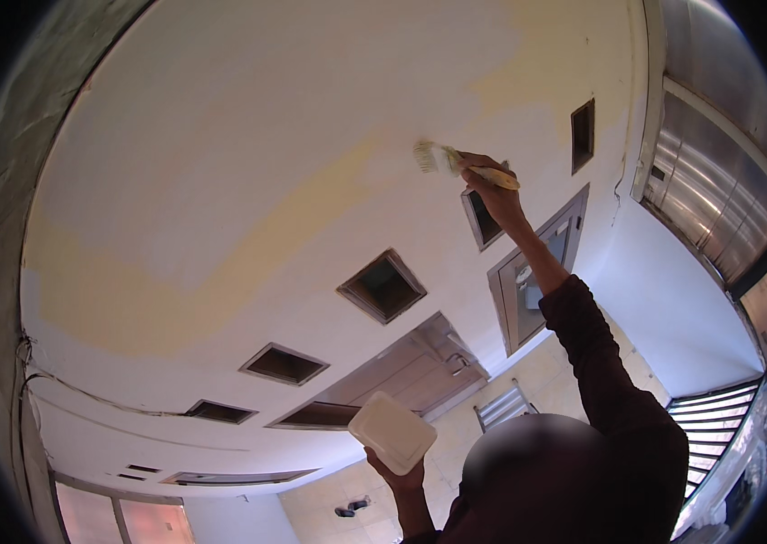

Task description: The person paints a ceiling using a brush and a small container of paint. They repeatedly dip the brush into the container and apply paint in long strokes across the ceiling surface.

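High on a white wall (247,118) with pale yellow patches, my right hand (496,189) is closed round the handle of a paintbrush (442,160). The brush's bristles, whitish with paint, point left and are at the wall's surface; whether they press on it I cannot tell. My right arm is stretched up in a dark sleeve. Lower down, my left hand (404,478) grips a white, rounded rectangular plastic tub (392,433) from below. What the tub holds is hidden from this view.
Several dark square openings (383,286) pierce the wall above a brown door (410,372). A cable (111,403) runs along the left. On the tiled floor are dark footwear (352,508) and a small metal ladder (503,405). Metal sheets (718,154) stand at the right.
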`<state>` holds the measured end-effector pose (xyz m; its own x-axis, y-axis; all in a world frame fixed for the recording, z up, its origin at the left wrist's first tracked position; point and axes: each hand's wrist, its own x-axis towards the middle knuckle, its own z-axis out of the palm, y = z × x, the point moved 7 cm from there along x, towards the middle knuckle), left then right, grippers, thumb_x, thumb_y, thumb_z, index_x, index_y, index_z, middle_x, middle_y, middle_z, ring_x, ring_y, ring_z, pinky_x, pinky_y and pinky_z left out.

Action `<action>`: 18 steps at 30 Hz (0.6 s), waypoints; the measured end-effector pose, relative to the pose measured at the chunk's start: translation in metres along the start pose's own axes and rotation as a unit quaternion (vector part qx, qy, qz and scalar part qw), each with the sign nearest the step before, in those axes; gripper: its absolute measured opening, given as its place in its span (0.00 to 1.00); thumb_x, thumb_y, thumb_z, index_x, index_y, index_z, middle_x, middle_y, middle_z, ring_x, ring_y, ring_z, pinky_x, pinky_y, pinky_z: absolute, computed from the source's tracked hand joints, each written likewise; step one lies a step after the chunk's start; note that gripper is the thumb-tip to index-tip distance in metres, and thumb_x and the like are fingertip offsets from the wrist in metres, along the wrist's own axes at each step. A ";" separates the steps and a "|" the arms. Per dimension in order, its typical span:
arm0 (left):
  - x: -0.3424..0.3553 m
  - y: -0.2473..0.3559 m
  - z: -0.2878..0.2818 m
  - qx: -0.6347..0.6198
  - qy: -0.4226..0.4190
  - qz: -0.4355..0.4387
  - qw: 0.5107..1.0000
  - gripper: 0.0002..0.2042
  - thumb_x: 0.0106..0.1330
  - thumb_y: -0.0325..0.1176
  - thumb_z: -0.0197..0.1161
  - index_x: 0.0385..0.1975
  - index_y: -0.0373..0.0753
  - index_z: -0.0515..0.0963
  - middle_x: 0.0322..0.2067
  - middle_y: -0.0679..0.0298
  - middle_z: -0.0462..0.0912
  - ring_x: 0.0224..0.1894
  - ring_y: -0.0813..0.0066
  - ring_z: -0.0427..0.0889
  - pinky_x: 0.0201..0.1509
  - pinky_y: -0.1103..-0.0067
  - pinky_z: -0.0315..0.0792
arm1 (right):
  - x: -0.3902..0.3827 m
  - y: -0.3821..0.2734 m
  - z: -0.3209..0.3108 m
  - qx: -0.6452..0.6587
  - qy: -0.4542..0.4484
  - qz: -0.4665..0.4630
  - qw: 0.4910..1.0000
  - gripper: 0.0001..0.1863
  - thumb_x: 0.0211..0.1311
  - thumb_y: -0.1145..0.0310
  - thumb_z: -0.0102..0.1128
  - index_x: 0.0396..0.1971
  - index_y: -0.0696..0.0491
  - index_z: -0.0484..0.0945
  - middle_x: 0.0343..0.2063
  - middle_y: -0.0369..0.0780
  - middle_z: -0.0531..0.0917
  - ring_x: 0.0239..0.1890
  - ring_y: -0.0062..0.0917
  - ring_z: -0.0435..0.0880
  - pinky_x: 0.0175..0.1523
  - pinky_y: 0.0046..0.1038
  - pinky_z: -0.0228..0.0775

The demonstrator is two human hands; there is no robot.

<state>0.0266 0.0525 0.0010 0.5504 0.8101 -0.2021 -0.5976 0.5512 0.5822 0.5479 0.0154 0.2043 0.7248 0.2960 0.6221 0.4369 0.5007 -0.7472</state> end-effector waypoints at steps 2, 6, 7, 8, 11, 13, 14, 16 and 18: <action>0.003 -0.001 -0.002 -0.002 0.009 -0.011 1.000 0.34 0.73 0.67 0.45 0.69 0.50 0.62 0.61 0.63 0.71 0.63 0.61 0.73 0.61 0.54 0.76 | 0.019 0.008 -0.051 -0.014 0.074 0.014 0.997 0.10 0.67 0.71 0.64 0.46 0.53 0.85 0.46 0.33 0.86 0.39 0.16 0.82 0.42 0.23 0.78; 0.000 0.001 0.005 0.010 0.000 0.002 1.000 0.32 0.74 0.63 0.45 0.68 0.47 0.61 0.61 0.62 0.71 0.61 0.61 0.75 0.59 0.57 0.78 | 0.047 0.027 -0.108 -0.068 0.110 -0.009 0.992 0.10 0.68 0.69 0.64 0.47 0.52 0.84 0.45 0.34 0.87 0.39 0.16 0.83 0.41 0.22 0.79; -0.003 0.001 0.011 -0.007 0.000 0.005 1.000 0.30 0.75 0.59 0.49 0.68 0.46 0.60 0.60 0.61 0.71 0.61 0.61 0.76 0.59 0.58 0.79 | 0.049 0.024 -0.114 -0.089 0.127 -0.018 0.988 0.10 0.69 0.68 0.63 0.47 0.51 0.84 0.46 0.34 0.86 0.40 0.16 0.83 0.40 0.22 0.80; -0.006 0.003 0.016 -0.024 -0.001 0.009 1.000 0.29 0.75 0.55 0.54 0.68 0.45 0.60 0.60 0.60 0.71 0.60 0.61 0.76 0.58 0.58 0.79 | 0.048 0.022 -0.121 -0.092 0.171 -0.029 0.981 0.09 0.69 0.70 0.64 0.47 0.52 0.84 0.44 0.34 0.86 0.39 0.16 0.83 0.40 0.20 0.78; -0.011 0.006 0.028 -0.032 0.054 0.011 0.998 0.34 0.65 0.40 0.70 0.66 0.43 0.60 0.59 0.57 0.71 0.59 0.61 0.77 0.58 0.61 0.79 | 0.035 0.008 -0.110 -0.139 0.215 -0.120 0.959 0.09 0.68 0.73 0.63 0.47 0.52 0.84 0.44 0.35 0.86 0.42 0.18 0.83 0.45 0.20 0.77; -0.013 0.008 0.029 -0.055 0.075 0.005 0.996 0.40 0.56 0.32 0.78 0.66 0.42 0.60 0.58 0.55 0.71 0.59 0.61 0.76 0.59 0.61 0.77 | 0.021 -0.011 -0.070 -0.214 0.184 -0.159 0.946 0.10 0.66 0.78 0.63 0.45 0.53 0.84 0.50 0.41 0.83 0.51 0.26 0.82 0.55 0.27 0.74; -0.015 0.008 0.030 -0.064 0.086 0.006 0.994 0.42 0.53 0.31 0.80 0.66 0.42 0.59 0.59 0.55 0.71 0.59 0.61 0.76 0.60 0.62 0.76 | 0.009 -0.019 -0.045 -0.203 0.167 -0.161 0.951 0.10 0.65 0.78 0.63 0.44 0.52 0.85 0.51 0.42 0.82 0.51 0.28 0.83 0.54 0.27 0.74; -0.021 0.009 0.036 -0.076 0.109 0.010 0.991 0.46 0.50 0.32 0.83 0.67 0.42 0.57 0.60 0.53 0.69 0.60 0.60 0.75 0.63 0.62 0.74 | -0.014 -0.039 0.007 -0.293 0.130 -0.169 0.932 0.11 0.63 0.77 0.65 0.44 0.50 0.85 0.54 0.43 0.82 0.48 0.34 0.85 0.50 0.31 0.78; -0.022 0.011 0.038 -0.083 0.125 0.014 0.989 0.49 0.49 0.34 0.84 0.68 0.42 0.55 0.62 0.53 0.68 0.62 0.59 0.74 0.65 0.62 0.72 | -0.036 -0.036 0.049 -0.242 0.090 -0.139 0.956 0.14 0.59 0.78 0.67 0.44 0.48 0.85 0.55 0.43 0.82 0.46 0.35 0.87 0.46 0.31 0.80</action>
<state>0.0302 0.0331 0.0414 0.3841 0.8377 -0.3882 -0.7088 0.5370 0.4574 0.4800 0.0267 0.2205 0.6066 0.0391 0.7941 0.7892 0.0910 -0.6073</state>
